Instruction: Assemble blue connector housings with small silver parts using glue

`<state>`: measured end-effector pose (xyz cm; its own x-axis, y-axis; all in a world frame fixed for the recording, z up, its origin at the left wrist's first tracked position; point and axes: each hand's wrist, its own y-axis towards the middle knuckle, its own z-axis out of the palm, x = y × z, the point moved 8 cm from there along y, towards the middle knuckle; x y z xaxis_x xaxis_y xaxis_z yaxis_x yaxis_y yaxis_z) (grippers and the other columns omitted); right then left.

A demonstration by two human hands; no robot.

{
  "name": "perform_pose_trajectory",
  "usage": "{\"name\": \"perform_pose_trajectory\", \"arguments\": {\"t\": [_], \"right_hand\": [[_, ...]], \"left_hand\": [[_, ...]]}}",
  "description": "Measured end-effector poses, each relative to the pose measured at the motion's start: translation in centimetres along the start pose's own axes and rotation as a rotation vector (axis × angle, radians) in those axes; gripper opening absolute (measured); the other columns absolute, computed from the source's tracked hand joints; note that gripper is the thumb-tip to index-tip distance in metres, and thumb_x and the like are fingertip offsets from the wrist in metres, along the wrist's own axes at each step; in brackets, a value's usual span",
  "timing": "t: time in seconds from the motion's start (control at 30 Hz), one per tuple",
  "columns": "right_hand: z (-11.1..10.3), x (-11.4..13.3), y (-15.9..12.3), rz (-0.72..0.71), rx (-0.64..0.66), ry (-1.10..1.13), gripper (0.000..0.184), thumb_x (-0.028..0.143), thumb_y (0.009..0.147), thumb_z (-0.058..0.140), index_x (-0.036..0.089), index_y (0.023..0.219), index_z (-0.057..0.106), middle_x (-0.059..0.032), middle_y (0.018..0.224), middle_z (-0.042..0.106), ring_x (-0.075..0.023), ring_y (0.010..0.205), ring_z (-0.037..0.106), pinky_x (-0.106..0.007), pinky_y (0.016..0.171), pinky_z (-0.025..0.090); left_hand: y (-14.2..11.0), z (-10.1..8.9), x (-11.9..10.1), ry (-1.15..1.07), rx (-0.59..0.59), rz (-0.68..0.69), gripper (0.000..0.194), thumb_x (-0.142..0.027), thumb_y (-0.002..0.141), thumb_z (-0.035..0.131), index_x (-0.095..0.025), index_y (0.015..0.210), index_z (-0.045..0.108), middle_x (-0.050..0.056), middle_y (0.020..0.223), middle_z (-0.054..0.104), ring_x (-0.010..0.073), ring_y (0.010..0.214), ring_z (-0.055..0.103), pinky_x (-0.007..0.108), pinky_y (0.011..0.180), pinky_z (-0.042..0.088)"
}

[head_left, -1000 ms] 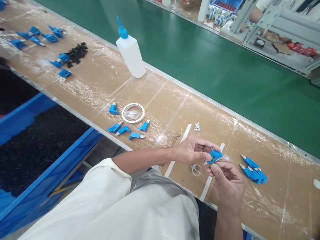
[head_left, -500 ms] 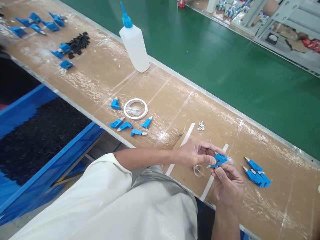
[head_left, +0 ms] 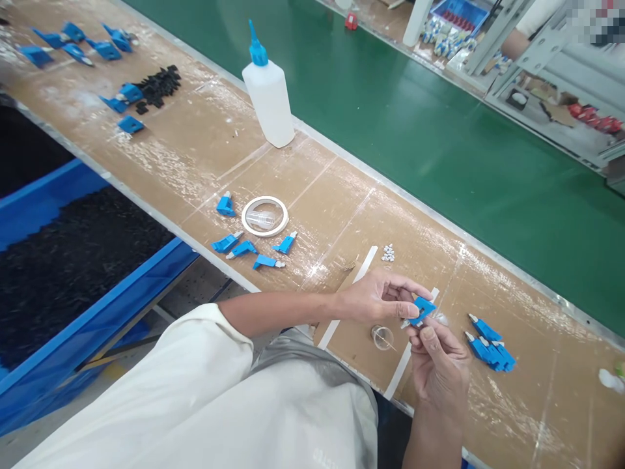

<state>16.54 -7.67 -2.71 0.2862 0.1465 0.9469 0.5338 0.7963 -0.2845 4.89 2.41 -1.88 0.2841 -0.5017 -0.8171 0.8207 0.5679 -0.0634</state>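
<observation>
My left hand (head_left: 375, 296) pinches a small blue plastic part (head_left: 424, 310) between thumb and fingers. The part has a slot in its face and a pale tip at its lower left. Just below it, my right hand (head_left: 439, 358) has thumb and fingers pressed together, touching the part's lower edge; what they pinch is too small to make out. A small clear cup (head_left: 382, 337) with a thin stick in it stands beneath my left hand. Tiny white pieces (head_left: 388, 253) lie in a pile beyond. Several similar blue parts (head_left: 491, 352) lie right of my right hand.
A white roll of tape (head_left: 265, 216) lies left, near more blue parts (head_left: 244, 249). A squeeze bottle (head_left: 270, 104) stands by the green conveyor belt (head_left: 390, 124). Black pieces (head_left: 159, 85) are heaped farther left. Blue bins (head_left: 97, 326) sit below the table edge. Another person's arm shows across the belt.
The view has shifted slightly. The blue part is turned a little in my left hand, its slotted face showing more. Both hands stay together at the part.
</observation>
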Motion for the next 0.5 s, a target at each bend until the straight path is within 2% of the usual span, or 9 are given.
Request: {"name": "perform_pose_trajectory", "arguments": {"t": [0.17,0.33,0.5], "right_hand": [[-0.1,-0.4,0.1,0.002,0.041,0.014,0.028,0.041,0.062,0.095,0.023,0.078,0.082,-0.0031,0.063,0.071,-0.0126,0.054,0.063,-0.022,0.046,0.053],[0.1,-1.3,0.3,0.008,0.095,0.038,0.025,0.040,0.066,0.092,0.021,0.078,0.080,-0.0015,0.062,0.068,-0.0119,0.051,0.061,-0.023,0.046,0.054],[0.3,-2.0,0.2,0.081,0.079,0.124,0.025,0.035,0.061,0.095,0.021,0.076,0.080,-0.0018,0.067,0.072,-0.0098,0.051,0.062,-0.017,0.046,0.055]], "left_hand": [[0.3,0.1,0.5,-0.033,0.001,-0.059,0.062,-0.052,0.065,0.090,-0.011,0.110,0.077,0.006,0.081,0.072,0.0120,0.070,0.066,0.025,0.070,0.054],[0.3,0.2,1.1,-0.047,-0.010,-0.079,0.064,-0.053,0.060,0.092,-0.011,0.106,0.077,0.004,0.074,0.070,0.0094,0.062,0.062,0.023,0.066,0.051],[0.2,0.0,1.0,-0.011,-0.037,-0.065,0.062,-0.050,0.059,0.093,-0.011,0.103,0.077,0.003,0.072,0.069,0.0090,0.061,0.060,0.023,0.066,0.050]]}}
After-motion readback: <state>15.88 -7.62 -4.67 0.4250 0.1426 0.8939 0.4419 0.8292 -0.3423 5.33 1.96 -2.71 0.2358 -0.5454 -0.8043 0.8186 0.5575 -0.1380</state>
